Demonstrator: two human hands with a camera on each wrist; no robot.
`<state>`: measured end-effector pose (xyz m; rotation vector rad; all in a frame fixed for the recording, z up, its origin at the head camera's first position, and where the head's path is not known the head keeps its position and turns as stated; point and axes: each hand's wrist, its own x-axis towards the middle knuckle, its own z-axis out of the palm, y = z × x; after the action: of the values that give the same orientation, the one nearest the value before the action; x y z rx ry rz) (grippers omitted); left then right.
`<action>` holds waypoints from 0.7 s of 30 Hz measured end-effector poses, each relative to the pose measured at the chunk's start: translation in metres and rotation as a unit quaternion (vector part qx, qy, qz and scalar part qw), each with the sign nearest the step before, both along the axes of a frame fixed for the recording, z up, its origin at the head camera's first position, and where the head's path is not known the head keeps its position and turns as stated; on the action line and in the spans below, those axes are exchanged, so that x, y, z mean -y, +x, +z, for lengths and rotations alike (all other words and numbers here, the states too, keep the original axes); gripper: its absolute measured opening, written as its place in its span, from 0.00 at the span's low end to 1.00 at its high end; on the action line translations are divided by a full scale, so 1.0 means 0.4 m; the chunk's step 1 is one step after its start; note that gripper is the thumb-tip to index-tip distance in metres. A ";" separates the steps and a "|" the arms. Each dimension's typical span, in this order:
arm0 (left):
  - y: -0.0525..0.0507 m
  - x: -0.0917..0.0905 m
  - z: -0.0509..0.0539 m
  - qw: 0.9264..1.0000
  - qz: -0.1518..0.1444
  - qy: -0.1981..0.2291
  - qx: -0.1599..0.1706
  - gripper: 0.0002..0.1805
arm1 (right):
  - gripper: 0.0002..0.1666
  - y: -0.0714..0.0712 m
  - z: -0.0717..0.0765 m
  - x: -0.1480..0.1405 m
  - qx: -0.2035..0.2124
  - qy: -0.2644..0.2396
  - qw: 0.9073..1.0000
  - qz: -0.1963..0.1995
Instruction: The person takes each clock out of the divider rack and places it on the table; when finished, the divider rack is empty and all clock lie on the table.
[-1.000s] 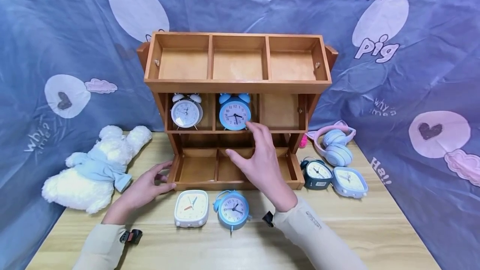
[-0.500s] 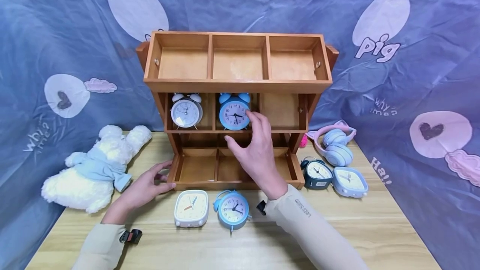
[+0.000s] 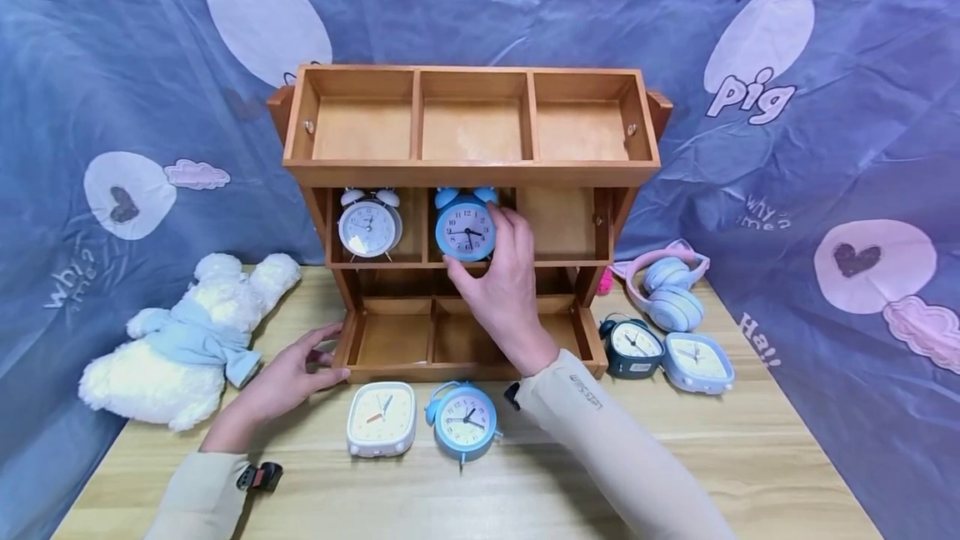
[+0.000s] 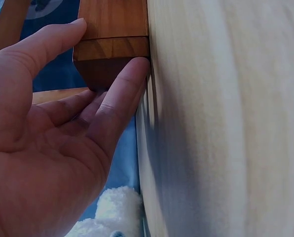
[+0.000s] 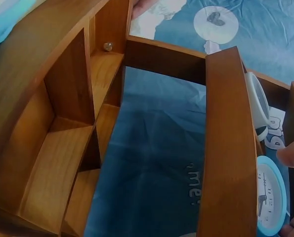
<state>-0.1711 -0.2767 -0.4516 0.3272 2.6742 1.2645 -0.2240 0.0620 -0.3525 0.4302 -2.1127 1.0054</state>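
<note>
A blue twin-bell alarm clock (image 3: 466, 232) stands upright in the middle compartment of the wooden rack's (image 3: 471, 175) middle shelf. My right hand (image 3: 504, 290) pinches it, thumb at the lower left rim, fingers along the right side; in the right wrist view, fingertips (image 5: 292, 154) touch its rim. The left hand (image 3: 288, 373) grips the rack's lower front-left corner, with thumb and fingers around the wood in the left wrist view. A white twin-bell alarm clock (image 3: 369, 228) fills the compartment to the left.
On the table before the rack lie a white square clock (image 3: 382, 419) and a blue round clock (image 3: 465, 422). Right of it are a dark green clock (image 3: 634, 348), a pale blue clock (image 3: 698, 362) and headphones (image 3: 671, 286). A white plush bear (image 3: 187, 340) lies left.
My right hand has moved up and left, from beside and below the blue alarm clock to around it. The left hand stays at the rack's corner.
</note>
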 end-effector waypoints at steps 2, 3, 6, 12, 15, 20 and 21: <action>0.003 0.000 0.000 1.000 0.002 0.000 0.002 0.47 | 0.53 -0.003 0.002 0.005 0.000 0.001 1.000 -0.004; 0.003 0.000 0.001 1.000 0.002 -0.002 0.001 0.47 | 0.53 -0.005 0.002 0.007 0.000 0.001 1.000 -0.007; 0.005 0.000 0.001 1.000 0.003 -0.004 -0.001 0.46 | 0.54 -0.008 0.005 0.013 -0.004 -0.001 1.000 -0.014; 0.002 0.001 -0.001 1.000 0.007 -0.006 0.001 0.47 | 0.54 -0.018 0.009 0.020 -0.019 -0.005 1.000 -0.017; 0.002 0.001 -0.003 1.000 0.007 -0.006 0.000 0.47 | 0.54 -0.021 0.011 0.024 -0.017 -0.005 1.000 -0.022; 0.004 0.000 -0.002 1.000 0.004 0.000 0.005 0.47 | 0.55 -0.025 0.014 0.034 -0.016 0.012 0.999 -0.036; 0.005 0.000 -0.002 1.000 0.004 0.001 0.006 0.47 | 0.55 -0.026 0.015 0.036 -0.017 0.014 0.999 -0.038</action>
<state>-0.1692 -0.2766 -0.4523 0.3094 2.6678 1.2667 -0.2342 0.0475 -0.3466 0.3752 -2.0984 0.9187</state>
